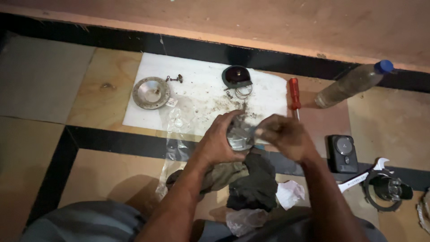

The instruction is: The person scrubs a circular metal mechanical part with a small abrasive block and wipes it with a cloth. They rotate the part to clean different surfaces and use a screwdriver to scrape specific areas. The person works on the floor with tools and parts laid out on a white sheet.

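Both hands grip one round silvery metal part (240, 136) above the floor (103, 170): the left hand (220, 141) cups it steady, fingers curled round. The right hand (284, 136) pinches its edge, over dark rags (251, 179) placed to catch grime.

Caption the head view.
Both hands, left hand and right hand, hold a metal part above rags.

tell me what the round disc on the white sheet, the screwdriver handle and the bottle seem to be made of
Round disc: likely metal, with a dull grey sheen and a brighter centre.
Screwdriver handle: probably plastic, orange-red and glossy.
Bottle: looks like clear plastic, clouded with grime, with a blue cap.
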